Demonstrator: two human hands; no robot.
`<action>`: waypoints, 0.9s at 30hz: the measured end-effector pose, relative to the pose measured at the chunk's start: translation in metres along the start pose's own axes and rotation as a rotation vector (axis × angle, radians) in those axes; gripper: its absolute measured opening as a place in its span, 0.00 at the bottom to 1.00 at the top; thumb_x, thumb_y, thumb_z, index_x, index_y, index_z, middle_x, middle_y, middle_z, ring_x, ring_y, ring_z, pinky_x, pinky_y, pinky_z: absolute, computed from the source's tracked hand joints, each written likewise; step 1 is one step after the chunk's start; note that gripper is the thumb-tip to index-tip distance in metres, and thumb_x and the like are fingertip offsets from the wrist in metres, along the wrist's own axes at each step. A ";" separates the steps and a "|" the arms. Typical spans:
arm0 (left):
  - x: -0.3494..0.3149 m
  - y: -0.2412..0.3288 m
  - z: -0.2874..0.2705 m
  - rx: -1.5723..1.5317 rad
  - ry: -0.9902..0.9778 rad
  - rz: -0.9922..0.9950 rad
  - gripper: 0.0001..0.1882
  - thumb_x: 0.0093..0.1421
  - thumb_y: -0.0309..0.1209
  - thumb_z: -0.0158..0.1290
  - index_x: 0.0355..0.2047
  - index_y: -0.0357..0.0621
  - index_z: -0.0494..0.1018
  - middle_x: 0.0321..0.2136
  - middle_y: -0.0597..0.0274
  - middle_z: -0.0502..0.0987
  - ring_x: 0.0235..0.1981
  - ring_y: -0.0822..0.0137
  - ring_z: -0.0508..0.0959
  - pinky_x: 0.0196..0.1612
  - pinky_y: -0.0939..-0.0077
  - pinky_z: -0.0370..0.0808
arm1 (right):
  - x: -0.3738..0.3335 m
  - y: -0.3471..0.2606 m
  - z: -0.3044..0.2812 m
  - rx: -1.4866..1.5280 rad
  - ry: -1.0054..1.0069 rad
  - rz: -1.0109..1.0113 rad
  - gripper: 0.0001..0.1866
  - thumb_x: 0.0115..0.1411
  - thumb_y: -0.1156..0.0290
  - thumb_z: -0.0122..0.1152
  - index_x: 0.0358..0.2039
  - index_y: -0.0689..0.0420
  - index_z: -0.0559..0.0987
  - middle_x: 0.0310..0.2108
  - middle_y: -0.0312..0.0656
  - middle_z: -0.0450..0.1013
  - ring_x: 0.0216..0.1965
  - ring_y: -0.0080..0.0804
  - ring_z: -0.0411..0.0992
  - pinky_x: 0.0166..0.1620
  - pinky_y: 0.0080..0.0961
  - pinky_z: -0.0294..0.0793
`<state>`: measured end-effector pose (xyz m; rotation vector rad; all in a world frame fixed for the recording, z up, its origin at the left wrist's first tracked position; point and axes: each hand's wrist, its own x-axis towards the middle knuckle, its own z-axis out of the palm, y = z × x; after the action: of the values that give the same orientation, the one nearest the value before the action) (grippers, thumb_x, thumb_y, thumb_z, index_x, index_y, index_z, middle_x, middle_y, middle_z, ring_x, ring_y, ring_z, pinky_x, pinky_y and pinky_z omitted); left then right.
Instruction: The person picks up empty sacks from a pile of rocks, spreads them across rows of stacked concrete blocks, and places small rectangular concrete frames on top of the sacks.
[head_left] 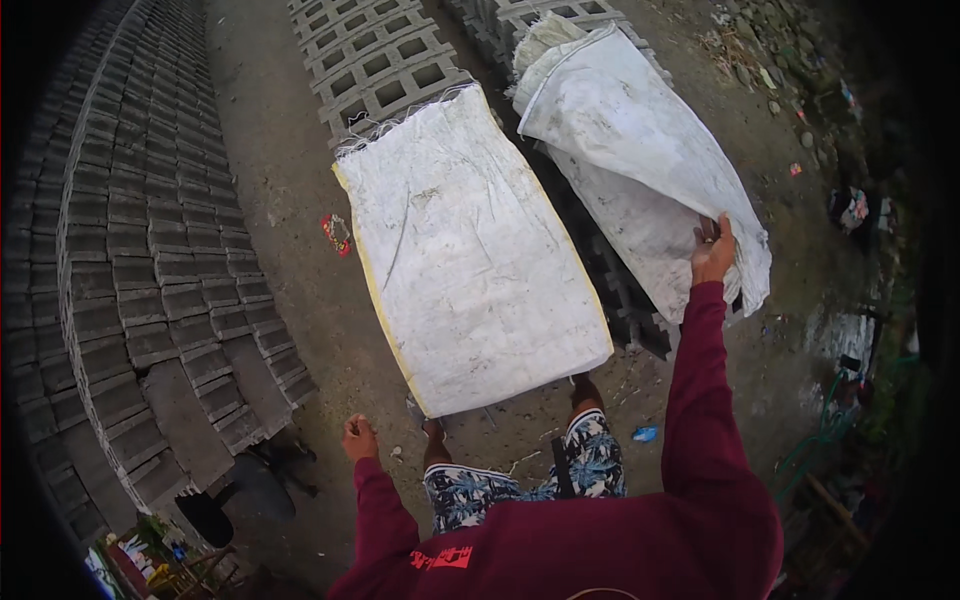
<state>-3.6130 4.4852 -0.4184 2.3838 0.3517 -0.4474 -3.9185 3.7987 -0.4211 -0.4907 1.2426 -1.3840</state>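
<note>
My right hand (713, 252) is closed on the near right edge of a white woven sack (640, 120). That sack has a loose fold along its length and lies over a row of concrete blocks on the right. Beside it a second white sack (460, 240), with yellow side edges and frayed threads at its far end, lies spread flat over the middle row of blocks. My left hand (360, 438) hangs in the air left of this sack's near corner, touching nothing. Its fingers are curled in, and nothing shows in them.
Hollow concrete blocks (375, 62) continue beyond the flat sack. A large stack of grey blocks (150, 250) fills the left side, with a dark wheelbarrow-like object (262, 485) at its near end. A blue wrapper (644, 434) lies on the dirt; a green hose (825, 430) runs at right.
</note>
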 end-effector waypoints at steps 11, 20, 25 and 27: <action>0.152 -0.006 -0.140 -0.231 -0.210 0.259 0.13 0.56 0.35 0.53 0.37 0.39 0.72 0.27 0.62 0.75 0.27 0.72 0.74 0.31 0.74 0.72 | -0.299 -0.290 0.165 -0.272 -0.126 -0.986 0.15 0.53 0.70 0.62 0.39 0.64 0.74 0.36 0.42 0.73 0.38 0.31 0.73 0.41 0.26 0.74; 0.050 0.313 -0.121 -0.230 -0.640 1.086 0.45 0.46 0.45 0.64 0.60 0.44 0.54 0.54 0.44 0.61 0.56 0.48 0.62 0.57 0.57 0.62 | -0.458 -0.293 0.190 -1.278 0.077 -1.647 0.29 0.50 0.92 0.45 0.51 0.54 0.72 0.38 0.46 0.69 0.44 0.34 0.73 0.44 0.27 0.75; 0.027 0.357 -0.037 -0.051 -0.884 1.262 0.44 0.48 0.45 0.60 0.62 0.49 0.53 0.53 0.42 0.63 0.53 0.44 0.65 0.54 0.55 0.63 | -0.477 -0.259 0.240 -1.273 0.012 -1.633 0.20 0.54 0.85 0.50 0.48 0.57 0.74 0.35 0.43 0.70 0.35 0.30 0.72 0.40 0.28 0.72; 0.044 0.356 -0.015 -0.049 -1.103 1.033 0.30 0.54 0.40 0.55 0.57 0.49 0.62 0.45 0.43 0.71 0.45 0.45 0.72 0.48 0.59 0.69 | -0.468 -0.233 0.290 -0.739 -0.020 -1.128 0.12 0.56 0.69 0.57 0.39 0.62 0.77 0.30 0.38 0.70 0.32 0.24 0.68 0.38 0.23 0.68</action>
<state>-3.4398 4.2395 -0.2211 1.5973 -1.2472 -1.0589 -3.6556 4.0558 0.0503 -1.9272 1.5063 -1.7329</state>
